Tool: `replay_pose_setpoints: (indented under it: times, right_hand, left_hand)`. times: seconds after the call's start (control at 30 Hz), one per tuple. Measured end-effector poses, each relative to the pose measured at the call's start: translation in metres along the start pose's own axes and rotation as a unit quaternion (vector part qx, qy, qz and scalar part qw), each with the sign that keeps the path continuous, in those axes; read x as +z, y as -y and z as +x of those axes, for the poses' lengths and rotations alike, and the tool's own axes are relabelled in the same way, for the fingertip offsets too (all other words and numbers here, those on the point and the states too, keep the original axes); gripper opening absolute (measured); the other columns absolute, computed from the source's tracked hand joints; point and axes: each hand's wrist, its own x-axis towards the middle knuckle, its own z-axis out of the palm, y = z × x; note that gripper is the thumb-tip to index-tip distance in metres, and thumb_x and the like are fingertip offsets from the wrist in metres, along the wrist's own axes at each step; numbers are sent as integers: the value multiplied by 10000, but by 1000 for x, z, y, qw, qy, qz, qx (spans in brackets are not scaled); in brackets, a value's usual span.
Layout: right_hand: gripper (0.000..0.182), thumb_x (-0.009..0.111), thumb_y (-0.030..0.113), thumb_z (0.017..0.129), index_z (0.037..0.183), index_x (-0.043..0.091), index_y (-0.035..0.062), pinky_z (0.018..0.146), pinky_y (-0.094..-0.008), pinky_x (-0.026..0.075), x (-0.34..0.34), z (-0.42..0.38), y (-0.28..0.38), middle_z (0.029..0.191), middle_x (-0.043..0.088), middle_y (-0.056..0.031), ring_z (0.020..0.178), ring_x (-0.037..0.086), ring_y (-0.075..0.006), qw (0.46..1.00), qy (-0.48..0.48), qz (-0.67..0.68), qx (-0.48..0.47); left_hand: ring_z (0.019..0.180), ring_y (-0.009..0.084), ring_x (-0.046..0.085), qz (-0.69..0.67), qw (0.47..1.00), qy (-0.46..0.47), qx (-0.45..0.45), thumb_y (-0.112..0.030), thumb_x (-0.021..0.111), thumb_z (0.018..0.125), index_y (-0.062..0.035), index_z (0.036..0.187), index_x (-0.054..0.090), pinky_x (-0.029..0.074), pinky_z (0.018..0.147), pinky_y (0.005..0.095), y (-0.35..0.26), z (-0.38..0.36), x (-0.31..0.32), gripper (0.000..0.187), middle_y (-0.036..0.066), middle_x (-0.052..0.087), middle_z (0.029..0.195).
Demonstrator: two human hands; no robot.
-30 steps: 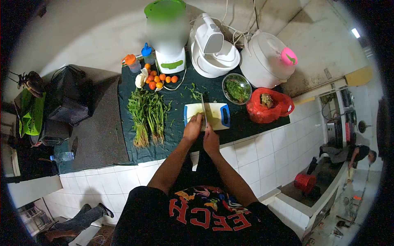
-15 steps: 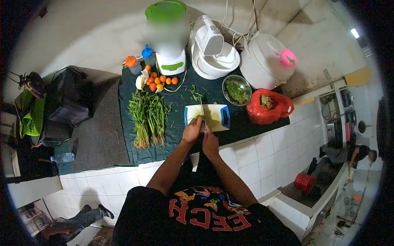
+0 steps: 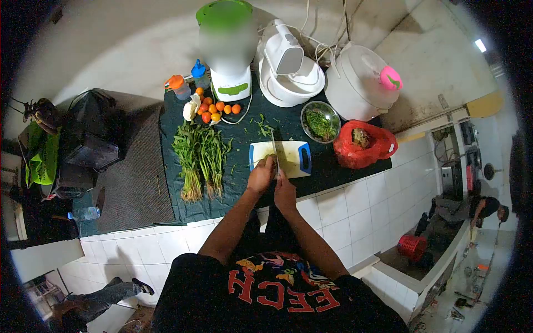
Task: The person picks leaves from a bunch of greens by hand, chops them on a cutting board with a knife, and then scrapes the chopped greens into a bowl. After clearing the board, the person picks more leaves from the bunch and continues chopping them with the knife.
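On the dark green cloth lies a white cutting board (image 3: pixel 291 158) with blue ends. My right hand (image 3: pixel 284 192) is closed round the handle of a knife (image 3: pixel 275 147), whose blade points away from me over the board. Just left of the blade, my left hand (image 3: pixel 261 176) is closed at the board's near edge; some greens show at its fingertips, too small to make out well. Leaf scraps (image 3: pixel 262 125) lie beyond the board. Two bunches of leafy greens (image 3: pixel 201 155) with roots lie to the left. A clear bowl (image 3: pixel 320 122) of cut greens stands at the right.
Behind are tomatoes (image 3: pixel 220 106), garlic (image 3: pixel 191 107), two small capped bottles, a blender (image 3: pixel 231 83), a stand mixer (image 3: pixel 291 83) and a white lidded container (image 3: pixel 361 83). A red plastic bag (image 3: pixel 357 154) sits at the right. Other people are at the lower left and far right.
My hands and the knife have hardly moved. The person at the lower left has shifted slightly.
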Motion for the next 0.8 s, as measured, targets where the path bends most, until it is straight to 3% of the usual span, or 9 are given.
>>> replay_pose_setpoints:
  times: [0.03,0.17,0.27,0.37,0.47,0.53,0.8]
  right_hand:
    - [389,445,228,1063,1369,544,10,808,-538,527,4,-2,-7,1031,664,-325,980,640,-504,999,-29,21,-35]
    - [389,454,231,1063,1366,546,5,794,-536,525,2,-4,-11,1029,666,-325,968,646,-501,999,-21,22,-32]
    - [393,452,226,1064,1374,543,2,780,-518,528,-17,-5,-7,1018,672,-321,976,656,-491,999,17,20,23]
    - [388,442,213,1066,1378,544,6,752,-506,527,-21,-6,-21,993,679,-310,936,676,-472,999,-22,39,-4]
    - [387,436,203,1065,1386,537,11,718,-496,519,-20,-11,-32,938,681,-289,865,686,-454,998,-27,21,-50]
    - [391,438,205,1064,1394,530,18,707,-513,511,-15,-12,-34,918,675,-282,813,677,-455,986,-71,32,-148]
    - [411,447,200,1056,1423,500,22,756,-540,522,-18,-18,-26,1035,675,-300,890,664,-476,999,27,-22,-39]
  left_hand:
    - [889,452,669,-12,1000,-5,-3,-190,578,946,-71,1272,473,565,746,519,-2,-1,0,363,236,632,1058]
    - [933,454,653,-39,998,-55,19,-204,631,920,-58,1310,458,557,777,515,-4,0,0,451,248,625,1065]
    - [972,449,644,-48,997,-55,15,-223,641,917,-59,1340,449,553,795,512,4,3,11,493,246,624,1070]
    - [960,443,648,-31,998,-61,10,-221,642,916,-62,1351,450,555,787,509,-10,5,2,501,240,625,1073]
    - [957,430,648,-20,999,-41,-16,-210,624,929,-68,1346,463,553,784,502,-13,9,3,469,227,631,1059]
    - [944,426,650,-17,999,-45,-14,-200,610,936,-73,1344,468,552,778,501,-18,12,0,450,220,634,1049]
    - [894,423,659,-13,999,-47,-22,-179,574,944,-86,1306,493,553,759,501,-11,13,0,383,211,634,1018]
